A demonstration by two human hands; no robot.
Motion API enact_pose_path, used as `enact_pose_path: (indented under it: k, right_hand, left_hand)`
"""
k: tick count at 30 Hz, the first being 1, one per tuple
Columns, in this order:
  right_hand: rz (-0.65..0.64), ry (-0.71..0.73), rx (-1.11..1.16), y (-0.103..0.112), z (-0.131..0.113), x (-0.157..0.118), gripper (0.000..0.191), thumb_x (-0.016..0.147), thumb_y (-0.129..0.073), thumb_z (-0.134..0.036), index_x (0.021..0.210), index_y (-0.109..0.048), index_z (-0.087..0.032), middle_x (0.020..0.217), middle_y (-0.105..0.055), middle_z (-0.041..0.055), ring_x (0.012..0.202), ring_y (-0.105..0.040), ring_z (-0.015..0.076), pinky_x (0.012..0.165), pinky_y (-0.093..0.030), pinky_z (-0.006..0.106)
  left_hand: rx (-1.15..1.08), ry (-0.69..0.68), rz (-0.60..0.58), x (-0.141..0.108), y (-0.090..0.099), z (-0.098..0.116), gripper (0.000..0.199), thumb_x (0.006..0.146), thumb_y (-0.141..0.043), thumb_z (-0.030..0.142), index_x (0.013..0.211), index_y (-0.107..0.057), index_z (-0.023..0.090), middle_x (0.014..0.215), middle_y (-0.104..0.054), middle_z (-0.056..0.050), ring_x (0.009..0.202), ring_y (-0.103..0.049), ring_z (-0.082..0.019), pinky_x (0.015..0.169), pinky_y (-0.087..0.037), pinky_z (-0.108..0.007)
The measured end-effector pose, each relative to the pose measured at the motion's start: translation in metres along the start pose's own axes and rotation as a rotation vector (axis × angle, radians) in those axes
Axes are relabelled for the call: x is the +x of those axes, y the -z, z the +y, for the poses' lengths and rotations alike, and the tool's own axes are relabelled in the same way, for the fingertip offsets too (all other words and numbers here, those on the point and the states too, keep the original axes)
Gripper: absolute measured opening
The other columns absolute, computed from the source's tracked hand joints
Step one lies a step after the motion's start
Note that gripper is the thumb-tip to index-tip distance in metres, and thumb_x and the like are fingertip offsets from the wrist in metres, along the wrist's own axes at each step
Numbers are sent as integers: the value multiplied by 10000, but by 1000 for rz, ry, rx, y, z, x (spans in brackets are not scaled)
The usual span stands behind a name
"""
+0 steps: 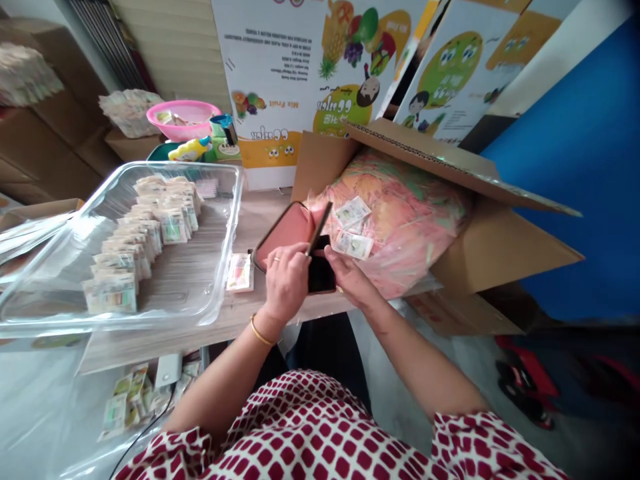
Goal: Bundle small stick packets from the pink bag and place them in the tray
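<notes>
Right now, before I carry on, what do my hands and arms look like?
Both hands are ungloved. The left hand wears a thin ring, with a gold-coloured bangle at its wrist; no bracelet shows by the right hand. The sleeves are white with dark red rounded squares.

Back left: pink basin (173, 133), yellow bottle (189, 150) just in front; printed carton (270, 73) to the right, upside down; blue panel (575, 160) far right; white device (169, 371) low left, black cable (143, 431)

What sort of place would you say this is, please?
Probably a small packing workspace: packets stand in rows in a clear tray, an open carton holds a bulging bag, and printed boxes stand behind.
</notes>
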State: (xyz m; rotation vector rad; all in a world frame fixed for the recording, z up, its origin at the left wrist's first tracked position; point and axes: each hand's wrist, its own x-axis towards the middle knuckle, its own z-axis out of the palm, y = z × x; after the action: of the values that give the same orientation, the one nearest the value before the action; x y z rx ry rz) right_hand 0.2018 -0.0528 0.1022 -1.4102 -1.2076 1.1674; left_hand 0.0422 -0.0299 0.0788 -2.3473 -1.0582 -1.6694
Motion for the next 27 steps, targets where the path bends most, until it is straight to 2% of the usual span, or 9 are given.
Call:
enact_pose_path:
  k: [3, 5, 9, 12, 14, 17, 19, 23, 27]
  right_hand:
    - [-72, -172, 106, 0, 12, -9, 599, 850, -602, -748, 973, -745, -179, 947, -764, 51, 1026, -692, 254, 966, -511, 369]
    - [-46, -221, 105, 0, 23, -16, 531, 825, -642, -690, 927, -732, -177, 896, -749, 45, 967, -680, 236, 897, -514, 336]
    - [38, -237, -205, 1, 42, -27, 375, 821, -601, -543, 685, -624, -194, 652, -603, -17, 711, -569, 168, 684, -447, 281]
    - [41, -207, -376, 4, 48, -34, 341, 833, -549, -465, 609, -507, -212, 561, -480, -48, 612, -469, 139, 589, -364, 261]
    - [20, -158, -385, 7, 47, -39, 339, 846, -536, -457, 614, -491, -214, 553, -466, -49, 586, -443, 133, 558, -337, 257]
    - [-6, -86, -348, 15, 40, -49, 351, 861, -568, -471, 629, -518, -212, 552, -491, -39, 586, -466, 142, 550, -359, 254]
    - [-22, -48, -317, 21, 32, -55, 350, 874, -576, -474, 644, -542, -213, 565, -519, -29, 618, -507, 158, 575, -399, 256]
    - [-118, -14, -333, 26, 16, -65, 329, 897, -559, -446, 672, -589, -208, 617, -567, -19, 651, -537, 164, 612, -429, 261]
    - [-141, 7, -394, 20, 15, -68, 326, 914, -543, -425, 688, -612, -201, 655, -606, -12, 657, -552, 162, 636, -444, 268]
  left_hand:
    - [39, -3, -196, -27, 4, 24, 137, 1001, -537, 127, 1109, -583, 198, 1193, -721, -131, 1056, -662, -248, 983, -475, -441]
    - [59, 0, -311, -46, 3, 31, 192, 992, -539, 111, 1156, -605, 186, 1233, -713, -140, 1082, -661, -268, 996, -477, -461]
    - [-47, 29, -487, -75, 8, 41, 224, 982, -570, 136, 1174, -656, 213, 1284, -706, -136, 1162, -660, -292, 1043, -484, -489]
    - [-225, 98, -517, -82, 31, 49, 271, 943, -687, 276, 1213, -675, 288, 1324, -700, -102, 1285, -614, -324, 1153, -420, -555]
    - [-299, 166, -418, -82, 53, 50, 400, 901, -736, 277, 1283, -653, 364, 1393, -665, -73, 1361, -567, -326, 1231, -331, -591]
    - [-350, 478, -73, -75, 81, 40, 542, 887, -745, 272, 1383, -577, 411, 1508, -559, -65, 1450, -478, -307, 1268, -287, -577]
    - [-528, 807, -7, -67, 91, 29, 548, 932, -693, 368, 1450, -515, 382, 1575, -493, -82, 1473, -456, -295, 1268, -297, -556]
    - [-1091, 1407, -227, -52, 88, 15, 612, 955, -603, 567, 1506, -484, 328, 1474, -614, -102, 1354, -594, -309, 1177, -447, -524]
    - [-1253, 1811, -352, -49, 77, 18, 567, 948, -621, 529, 1404, -612, 193, 1206, -763, -144, 1117, -733, -330, 975, -610, -483]
